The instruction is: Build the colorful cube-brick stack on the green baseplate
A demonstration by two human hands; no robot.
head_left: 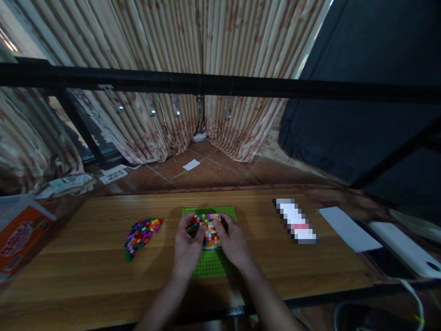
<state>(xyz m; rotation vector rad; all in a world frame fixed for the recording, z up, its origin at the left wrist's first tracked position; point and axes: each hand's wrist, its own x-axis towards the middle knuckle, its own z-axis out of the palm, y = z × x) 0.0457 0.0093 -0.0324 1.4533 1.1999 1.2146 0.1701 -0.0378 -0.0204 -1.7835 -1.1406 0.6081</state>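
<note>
- Our two forearms (159, 303) reach in from 7 and 5 o'clock, over the near edge of the wooden table (86, 280).
- With our left hand (188, 250) we grip the 8 o'clock side of the block (211, 236), thumb on its top face, fingers curled around the side and far corner.
- With our right hand (237, 243) we grip its 4 o'clock side the same way, so we have it pinched between both hands, which are apart.
- We see the block as many small coloured bricks packed together, over the far half of the green baseplate (212, 269); we cannot tell whether it touches the studs.
- At 9 o'clock from the baseplate, well apart, we have a loose pile (142, 234) of coloured bricks.
- Further out at 9 o'clock we see a box (20, 234) with an orange label.
- Toward 2 o'clock lies a pixelated thing (296, 221) we cannot make out; at 3 o'clock, beyond it, a white sheet (350, 230) and a white slab (404, 246).
- At 12 o'clock, past the table, we see paper (191, 164) on the tiled floor (213, 172), a black bar (220, 87) and striped curtains (165, 41).
</note>
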